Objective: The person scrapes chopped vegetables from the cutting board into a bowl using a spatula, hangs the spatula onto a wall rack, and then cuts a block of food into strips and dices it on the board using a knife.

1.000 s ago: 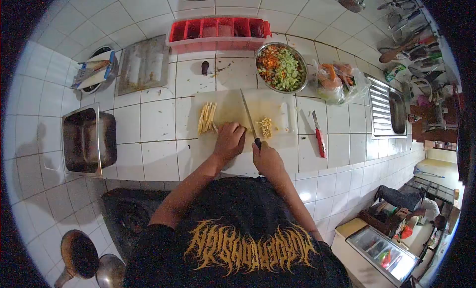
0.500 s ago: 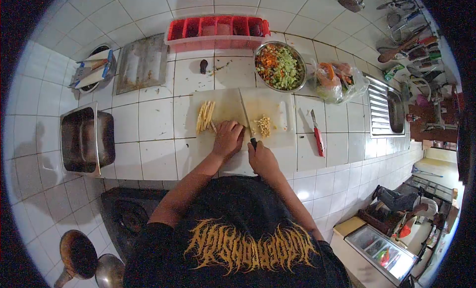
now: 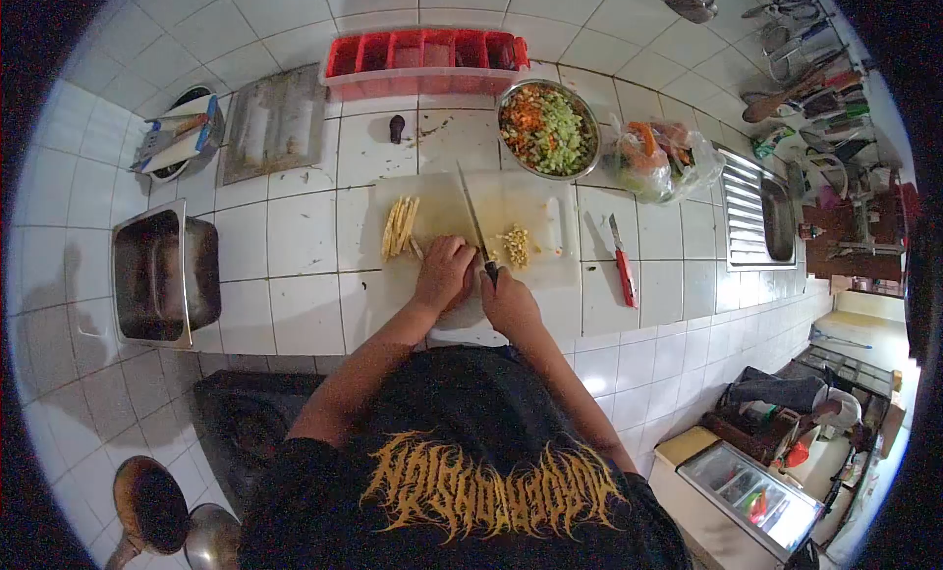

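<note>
My right hand is closed round the dark handle of a kitchen knife, whose long blade points away from me over the white cutting board. My left hand presses down on the board just left of the blade, fingers curled; what lies under them is mostly hidden. Close to those fingers, a small stick end shows at the left. Several pale yellow vegetable sticks lie at the board's left side. Right of the blade sits a small heap of pale diced pieces.
Behind the board stand a metal bowl of diced vegetables, a plastic bag of produce and a red divided container. A red-handled knife lies to the right. A steel pan is at the left, a sink far right.
The knife has shifted slightly left and its tip has swung left. My right hand moved with it. My left hand stays pressed on the board, and the whole view has drifted a little.
</note>
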A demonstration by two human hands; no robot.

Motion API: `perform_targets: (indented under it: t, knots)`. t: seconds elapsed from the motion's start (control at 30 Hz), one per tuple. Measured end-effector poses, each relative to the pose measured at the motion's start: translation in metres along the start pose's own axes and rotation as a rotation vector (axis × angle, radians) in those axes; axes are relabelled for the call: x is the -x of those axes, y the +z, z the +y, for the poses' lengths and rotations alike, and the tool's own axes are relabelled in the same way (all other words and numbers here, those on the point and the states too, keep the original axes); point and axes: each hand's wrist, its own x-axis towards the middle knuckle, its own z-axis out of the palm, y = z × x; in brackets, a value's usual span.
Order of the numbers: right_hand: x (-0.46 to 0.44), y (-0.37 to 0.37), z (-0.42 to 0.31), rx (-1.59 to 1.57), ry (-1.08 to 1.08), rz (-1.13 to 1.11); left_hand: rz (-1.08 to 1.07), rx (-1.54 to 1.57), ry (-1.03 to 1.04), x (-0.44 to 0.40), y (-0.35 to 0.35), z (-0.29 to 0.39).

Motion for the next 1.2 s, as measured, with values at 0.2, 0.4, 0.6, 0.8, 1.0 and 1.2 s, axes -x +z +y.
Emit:
perform_targets:
  t: [0.2,0.4,0.6,0.8,1.0,1.2]
  knots:
    - [0.022,-0.013,-0.011,0.103,0.030,-0.101,-0.031,0.053,-0.074,-0.004,-0.008,0.004]
    - [0.008,-0.008,-0.013,0.047,0.031,-0.009,0.005,0.130,-0.092,-0.001,-0.007,0.002]
    - [0.019,-0.010,-0.007,0.014,-0.035,-0.019,-0.058,0.027,-0.125,0.003,-0.024,0.011]
    - [0.004,-0.008,-0.013,0.088,-0.022,-0.033,0.027,-0.055,-0.003,0.006,-0.009,-0.004]
    - [0.010,-0.006,-0.014,0.004,0.053,-0.115,0.002,-0.068,-0.030,0.005,-0.010,-0.003]
    - [0.014,-0.020,-0.021,0.087,-0.001,-0.086,-0.037,-0.015,-0.050,0.001,-0.026,0.012]
